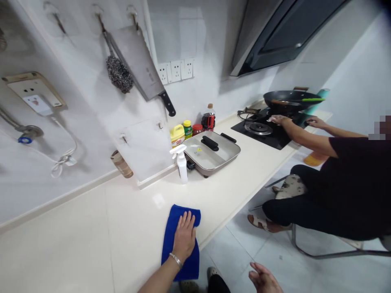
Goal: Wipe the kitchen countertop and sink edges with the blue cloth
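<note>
A blue cloth (169,236) lies on the pale countertop (134,228), and its near end hangs over the front edge. My left hand (185,236), with a silver bracelet at the wrist, rests flat on the cloth with fingers stretched out. Down at the bottom right, my right hand (264,278) hangs in the air over the floor, fingers loosely bent and nothing visible in them. A white spray bottle (182,165) stands upright beyond the cloth. Beside it is an electric pan (224,156) with a glass lid and black handles.
Several bottles and jars, including a yellow jug (177,134), stand behind the pan. Farther right, a seated person (351,183) has one hand holding a white wipe on the black cooktop (275,136). A wok (290,99) sits there. A cleaver (140,63) and scourer (119,74) hang from wall hooks.
</note>
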Demonstrator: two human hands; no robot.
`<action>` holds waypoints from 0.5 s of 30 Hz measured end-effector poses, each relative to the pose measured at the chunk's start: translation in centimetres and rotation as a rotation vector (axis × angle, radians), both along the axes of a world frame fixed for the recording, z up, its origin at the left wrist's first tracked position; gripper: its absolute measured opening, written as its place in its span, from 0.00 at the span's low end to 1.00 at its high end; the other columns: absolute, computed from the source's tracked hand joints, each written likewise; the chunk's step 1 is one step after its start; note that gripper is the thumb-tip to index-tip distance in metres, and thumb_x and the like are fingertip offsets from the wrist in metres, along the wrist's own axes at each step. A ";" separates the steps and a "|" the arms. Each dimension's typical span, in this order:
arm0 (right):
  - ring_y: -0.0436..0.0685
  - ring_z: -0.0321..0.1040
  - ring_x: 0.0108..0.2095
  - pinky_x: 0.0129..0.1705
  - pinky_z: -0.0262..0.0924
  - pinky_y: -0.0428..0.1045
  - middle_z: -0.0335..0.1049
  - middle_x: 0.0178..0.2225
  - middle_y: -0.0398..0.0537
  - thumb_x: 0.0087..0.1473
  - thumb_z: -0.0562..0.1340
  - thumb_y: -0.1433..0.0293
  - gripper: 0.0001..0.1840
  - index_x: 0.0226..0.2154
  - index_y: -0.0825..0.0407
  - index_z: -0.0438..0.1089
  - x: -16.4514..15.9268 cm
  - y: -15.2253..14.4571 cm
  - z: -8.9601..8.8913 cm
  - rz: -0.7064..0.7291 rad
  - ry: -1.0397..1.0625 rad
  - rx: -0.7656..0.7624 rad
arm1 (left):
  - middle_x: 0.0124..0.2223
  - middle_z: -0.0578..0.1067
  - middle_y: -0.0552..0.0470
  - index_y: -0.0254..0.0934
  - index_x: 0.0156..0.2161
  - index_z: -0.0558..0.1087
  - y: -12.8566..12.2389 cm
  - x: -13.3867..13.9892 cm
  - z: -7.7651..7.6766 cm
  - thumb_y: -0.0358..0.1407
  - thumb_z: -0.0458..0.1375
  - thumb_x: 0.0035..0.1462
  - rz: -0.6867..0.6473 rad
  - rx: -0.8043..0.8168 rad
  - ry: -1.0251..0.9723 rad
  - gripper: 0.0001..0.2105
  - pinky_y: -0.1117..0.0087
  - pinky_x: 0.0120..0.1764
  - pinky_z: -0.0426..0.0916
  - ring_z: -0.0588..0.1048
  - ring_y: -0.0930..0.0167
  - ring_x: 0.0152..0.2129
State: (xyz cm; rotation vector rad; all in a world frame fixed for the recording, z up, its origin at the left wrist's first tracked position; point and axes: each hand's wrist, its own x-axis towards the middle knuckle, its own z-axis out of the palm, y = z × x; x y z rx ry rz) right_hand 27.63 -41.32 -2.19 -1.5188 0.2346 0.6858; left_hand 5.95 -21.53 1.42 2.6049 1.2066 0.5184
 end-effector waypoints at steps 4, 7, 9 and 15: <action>0.52 0.69 0.27 0.33 0.70 0.51 0.77 0.33 0.47 0.29 0.66 0.65 0.21 0.32 0.53 0.73 -0.4 0.7 1.4 -0.023 0.128 0.091 | 0.66 0.64 0.46 0.39 0.62 0.67 -1.7 2.7 1.0 0.32 0.46 0.68 -0.190 -0.136 -0.100 0.20 0.48 0.65 0.58 0.59 0.63 0.65; 0.49 0.68 0.26 0.34 0.69 0.48 0.77 0.33 0.44 0.29 0.65 0.67 0.22 0.34 0.53 0.71 -1.0 0.8 1.9 -0.027 0.143 0.147 | 0.60 0.72 0.49 0.41 0.56 0.72 -1.7 4.5 1.4 0.34 0.48 0.68 -0.400 -0.277 -0.217 0.17 0.56 0.64 0.61 0.68 0.67 0.59; 0.48 0.68 0.25 0.34 0.68 0.47 0.77 0.33 0.43 0.28 0.66 0.67 0.23 0.34 0.53 0.71 -1.1 0.6 1.8 -0.048 0.148 0.151 | 0.55 0.77 0.50 0.41 0.53 0.74 -1.6 5.2 1.1 0.35 0.50 0.66 -0.478 -0.323 -0.266 0.15 0.59 0.62 0.64 0.73 0.67 0.55; 0.50 0.68 0.26 0.31 0.68 0.48 0.76 0.29 0.43 0.23 0.68 0.65 0.26 0.33 0.53 0.71 0.1 -0.7 -0.1 -0.121 0.153 0.128 | 0.43 0.81 0.49 0.41 0.46 0.78 -1.7 6.2 0.2 0.38 0.55 0.59 -0.527 -0.435 -0.305 0.13 0.63 0.54 0.71 0.78 0.64 0.44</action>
